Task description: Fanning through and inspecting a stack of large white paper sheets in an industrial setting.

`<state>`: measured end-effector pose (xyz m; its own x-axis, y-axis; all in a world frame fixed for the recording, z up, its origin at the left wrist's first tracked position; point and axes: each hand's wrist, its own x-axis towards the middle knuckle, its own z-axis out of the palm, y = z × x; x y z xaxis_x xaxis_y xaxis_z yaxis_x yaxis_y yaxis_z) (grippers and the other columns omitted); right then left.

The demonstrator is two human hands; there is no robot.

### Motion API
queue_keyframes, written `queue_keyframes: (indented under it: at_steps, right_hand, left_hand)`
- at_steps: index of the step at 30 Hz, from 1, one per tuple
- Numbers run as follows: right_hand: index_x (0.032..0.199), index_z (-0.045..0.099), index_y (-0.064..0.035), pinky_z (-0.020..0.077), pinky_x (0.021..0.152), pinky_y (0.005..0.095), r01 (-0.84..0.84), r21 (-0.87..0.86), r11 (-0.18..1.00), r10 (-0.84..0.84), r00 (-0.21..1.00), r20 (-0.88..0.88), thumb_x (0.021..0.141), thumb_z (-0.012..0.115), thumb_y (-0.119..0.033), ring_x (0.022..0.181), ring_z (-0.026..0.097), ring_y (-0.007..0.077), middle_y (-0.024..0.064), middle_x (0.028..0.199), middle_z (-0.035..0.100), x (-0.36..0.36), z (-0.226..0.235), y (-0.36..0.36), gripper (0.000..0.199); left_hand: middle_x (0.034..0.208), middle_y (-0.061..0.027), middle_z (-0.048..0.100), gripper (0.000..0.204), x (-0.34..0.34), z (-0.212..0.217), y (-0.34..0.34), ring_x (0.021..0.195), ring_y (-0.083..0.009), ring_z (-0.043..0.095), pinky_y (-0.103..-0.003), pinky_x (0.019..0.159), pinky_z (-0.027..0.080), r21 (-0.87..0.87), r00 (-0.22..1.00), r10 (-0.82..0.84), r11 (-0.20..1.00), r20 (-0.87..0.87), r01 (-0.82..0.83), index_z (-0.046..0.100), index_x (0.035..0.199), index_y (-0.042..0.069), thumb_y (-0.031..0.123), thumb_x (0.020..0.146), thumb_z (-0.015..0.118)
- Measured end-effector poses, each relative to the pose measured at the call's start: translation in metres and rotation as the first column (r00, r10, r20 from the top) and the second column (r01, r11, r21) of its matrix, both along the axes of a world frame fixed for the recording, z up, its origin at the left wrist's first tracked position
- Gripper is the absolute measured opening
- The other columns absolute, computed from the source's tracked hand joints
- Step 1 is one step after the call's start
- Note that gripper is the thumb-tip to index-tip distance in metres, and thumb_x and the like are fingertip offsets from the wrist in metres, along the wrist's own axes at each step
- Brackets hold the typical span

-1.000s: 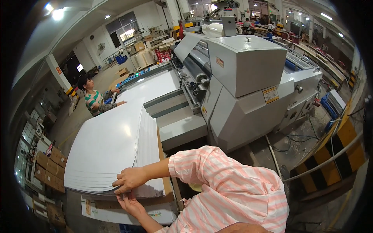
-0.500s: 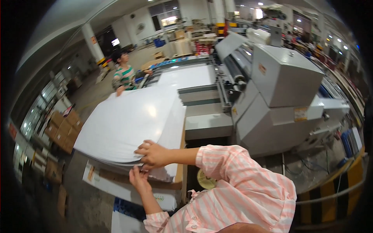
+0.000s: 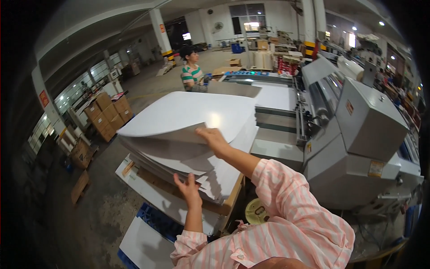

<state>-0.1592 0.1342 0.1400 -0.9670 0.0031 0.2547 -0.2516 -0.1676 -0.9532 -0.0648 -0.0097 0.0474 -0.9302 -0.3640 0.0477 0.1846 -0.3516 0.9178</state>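
A tall stack of large white paper sheets [image 3: 233,172] stands in front of me, its near edges fanned and uneven. My right hand [image 3: 214,142] pinches the near corner of the top sheet [image 3: 188,110] and holds it up, so the sheet bows and its shaded underside shows. Below it, my left hand [image 3: 190,190] is at the stack's near edge with thumb and fingers spread. Its fingertips are by the edges of the lower sheets; whether they touch is hard to make out. Beneath the stack lies a brown board [image 3: 230,199].
A big grey machine [image 3: 358,125] with rollers fills the right. White sheets lie on its feed table [image 3: 280,96]. Across the stack stands a co-worker [image 3: 192,76] in a striped shirt. Cartons [image 3: 105,112] are piled at left; a blue pallet [image 3: 154,222] and yellow round object [image 3: 256,211] sit low.
My right hand has risen away from the left, lifting the sheet's corner. The left hand has opened. A sheet near the co-worker now lifts at the far side, and the view has swung left.
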Motion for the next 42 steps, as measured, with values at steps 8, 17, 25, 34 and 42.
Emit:
queue_keyframes:
  at_steps: [8,17,25,34,42]
  right_hand:
    - [0.095,0.065,-0.0103,0.0468,0.078,0.0379,0.253,0.728,0.637,0.294,0.794,-0.533,0.082,0.057,-0.018,0.092,0.057,0.0279,0.0073,0.110,0.060,0.045,-0.040,-0.002,0.018]
    - [0.097,0.065,-0.0057,0.0441,0.081,0.0384,0.301,0.797,0.524,0.459,0.688,-0.562,0.082,0.059,-0.021,0.098,0.054,0.0293,0.0113,0.116,0.057,0.056,-0.032,0.000,0.023]
    - [0.086,0.060,0.0048,0.0421,0.063,0.0301,-0.083,0.256,0.963,0.090,0.996,-0.013,0.090,0.052,-0.037,0.070,0.051,0.0133,0.0029,0.074,0.056,0.021,-0.006,-0.001,0.043]
    - [0.098,0.064,-0.0043,0.0432,0.085,0.0355,0.206,0.843,0.497,0.367,0.830,-0.419,0.079,0.061,-0.012,0.101,0.055,0.0301,0.0121,0.114,0.059,0.056,-0.041,-0.003,0.021]
    - [0.093,0.066,-0.0033,0.0423,0.083,0.0385,0.297,0.721,0.626,0.440,0.629,-0.641,0.078,0.063,-0.015,0.098,0.054,0.0320,0.0143,0.111,0.058,0.094,-0.029,0.003,0.019]
  left_hand:
    - [0.072,0.0028,0.051,0.009,0.012,-0.005,-0.009,0.062,-0.0054,0.044,-0.020,0.058,0.037,-0.022,0.975,-0.215,0.977,-0.048,0.214,0.058,0.079,0.004,0.010,0.085,0.055]
    - [0.083,0.0015,0.058,0.022,0.011,-0.012,-0.009,0.076,-0.0069,0.053,-0.023,0.068,0.044,0.001,0.963,-0.236,0.971,-0.129,0.238,0.061,0.096,0.001,0.021,0.090,0.054]
    - [0.085,0.0007,0.056,0.027,0.006,-0.009,-0.007,0.075,-0.0082,0.051,-0.022,0.065,0.041,-0.351,0.973,-0.166,0.931,-0.159,0.101,0.062,0.106,0.003,0.024,0.092,0.052]
    - [0.073,-0.0052,0.050,0.027,0.006,-0.005,-0.003,0.061,-0.0112,0.049,-0.026,0.054,0.041,-0.259,0.981,-0.088,0.965,-0.175,0.040,0.061,0.087,-0.003,0.023,0.091,0.053]
    - [0.064,-0.0055,0.050,0.029,0.002,-0.016,-0.006,0.058,-0.0109,0.051,-0.027,0.051,0.040,-0.319,0.986,-0.034,0.948,-0.163,-0.020,0.055,0.070,-0.005,0.018,0.088,0.054]
